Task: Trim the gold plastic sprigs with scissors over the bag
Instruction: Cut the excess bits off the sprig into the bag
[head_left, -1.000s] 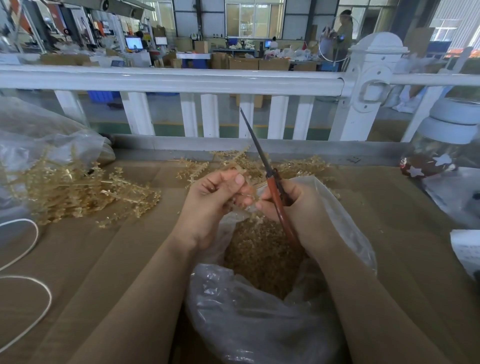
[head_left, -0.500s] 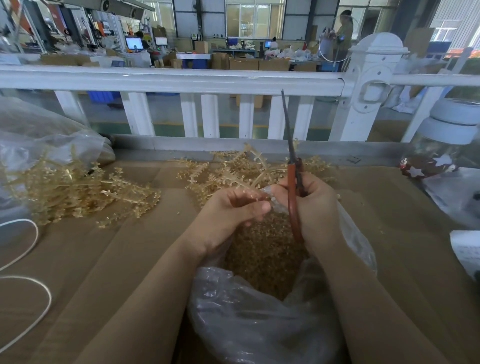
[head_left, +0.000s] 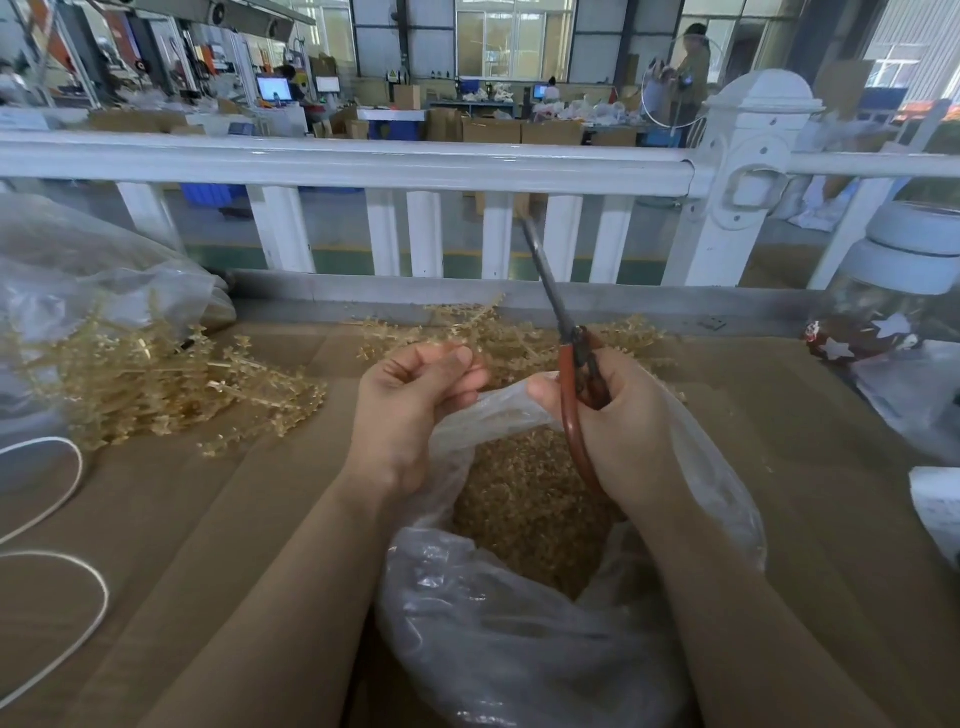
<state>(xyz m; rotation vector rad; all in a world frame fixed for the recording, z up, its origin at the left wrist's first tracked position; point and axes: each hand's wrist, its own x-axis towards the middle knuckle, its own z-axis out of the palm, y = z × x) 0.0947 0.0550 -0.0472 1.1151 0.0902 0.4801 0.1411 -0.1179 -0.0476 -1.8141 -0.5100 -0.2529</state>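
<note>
A clear plastic bag (head_left: 519, 649) stands open in front of me, with gold trimmings (head_left: 519, 499) inside. My left hand (head_left: 415, 410) hovers over the bag's far left rim, its fingers curled, and pinches the stem of a gold sprig (head_left: 470, 325). My right hand (head_left: 628, 426) grips red-handled scissors (head_left: 570, 405) over the bag's far rim. The dark blades, closed together, point up and slightly left toward the railing. More gold sprigs (head_left: 519, 343) lie just behind both hands.
A big heap of gold sprigs (head_left: 156, 384) spills from a clear bag (head_left: 78, 260) at the left. A white cord (head_left: 67, 519) loops at the near left. A star-printed jar (head_left: 893, 291) and a paper (head_left: 940, 509) sit at the right. A white railing (head_left: 363, 166) borders the cardboard-covered table.
Both hands rose toward the far rim of the bag. The scissors swung upright half a second ago and now lean left again. My left hand drew slightly back and left.
</note>
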